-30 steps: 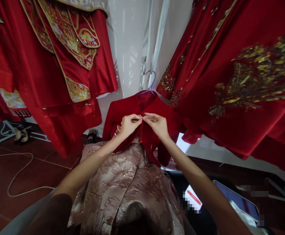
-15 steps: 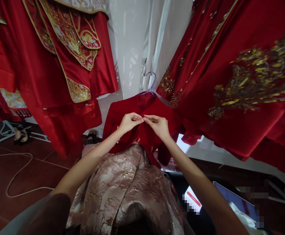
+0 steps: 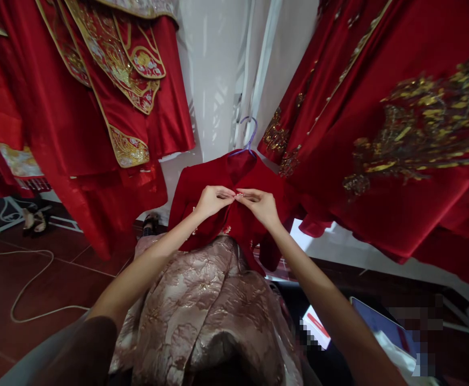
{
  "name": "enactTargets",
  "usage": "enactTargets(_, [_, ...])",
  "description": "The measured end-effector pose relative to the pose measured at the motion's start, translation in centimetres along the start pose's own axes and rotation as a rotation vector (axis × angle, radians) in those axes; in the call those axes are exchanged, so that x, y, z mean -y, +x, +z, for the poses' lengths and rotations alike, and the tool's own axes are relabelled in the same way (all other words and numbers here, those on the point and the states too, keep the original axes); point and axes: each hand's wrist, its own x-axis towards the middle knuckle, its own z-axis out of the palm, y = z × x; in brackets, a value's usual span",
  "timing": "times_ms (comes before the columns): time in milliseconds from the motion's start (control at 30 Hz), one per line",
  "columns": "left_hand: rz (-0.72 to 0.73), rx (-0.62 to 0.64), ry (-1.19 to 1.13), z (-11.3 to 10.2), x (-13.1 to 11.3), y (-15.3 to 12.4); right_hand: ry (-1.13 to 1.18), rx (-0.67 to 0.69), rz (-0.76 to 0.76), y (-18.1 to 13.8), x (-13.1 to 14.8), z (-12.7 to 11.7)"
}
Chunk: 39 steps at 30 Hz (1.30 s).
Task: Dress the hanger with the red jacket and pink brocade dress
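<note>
A dark red jacket [image 3: 202,179] with small beaded trims hangs in front of me on a purple hanger [image 3: 249,136]. At the upper middle of its front opening, my left hand [image 3: 214,202] pinches the jacket's edge, thumb against fingers. My right hand [image 3: 262,206] is closed in a pinch just beside it, at a small beaded button [image 3: 240,194]. The two hands' fingertips nearly meet there and partly cover the fastening. Lower on the front, another beaded button [image 3: 227,230] shows uncovered.
Shiny pink brocade cloth [image 3: 186,300] covers my lap. Red gold-embroidered garments [image 3: 170,107] hang at left, and a sequinned red gown [image 3: 339,123] at right. Shoes [image 3: 35,222] and a pale cable [image 3: 51,262] lie on the tiled floor; a tablet [image 3: 383,324] rests lower right.
The fingertips of both hands have shifted very slightly at the button, and more of its beads now show by the right fingers. Otherwise things stay in place.
</note>
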Motion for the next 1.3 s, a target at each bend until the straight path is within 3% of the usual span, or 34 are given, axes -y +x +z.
enactTargets(333, [0.075,-0.041,0.22,0.4,-0.2,-0.5,0.032,-0.057,0.02,0.5,-0.9,0.9])
enactTargets(533, [0.059,-0.092,0.311,2.1,-0.4,-1.4,-0.215,-0.251,-0.002,1.1,-1.3,2.5])
enactTargets(667, [0.081,-0.217,0.148,2.8,0.5,-2.2,-0.205,-0.28,-0.087,-0.5,-1.6,3.6])
enactTargets(800, [-0.052,-0.261,-0.129,2.6,1.9,-3.2,-0.367,-0.241,-0.217,-4.0,-2.9,3.9])
enactTargets(867, [-0.132,-0.21,-0.236,2.2,2.4,-3.7,-0.457,-0.201,-0.184,-5.7,-3.7,3.4])
enactTargets(967, [-0.2,-0.143,-0.312,1.7,3.1,-4.4,-0.439,-0.161,-0.019,-7.3,-4.3,1.8])
enactTargets(1067, [-0.29,-0.125,-0.289,1.5,3.2,-4.7,-0.4,-0.199,0.066,-7.8,-3.1,0.0])
enactTargets(1167, [-0.377,-0.088,-0.266,1.8,2.3,-4.8,-0.32,-0.227,0.031,-8.1,-0.2,-0.8])
enactTargets(1300, [-0.415,0.021,-0.314,2.5,0.0,-5.3,-0.161,-0.07,0.007,-8.9,3.2,-0.1])
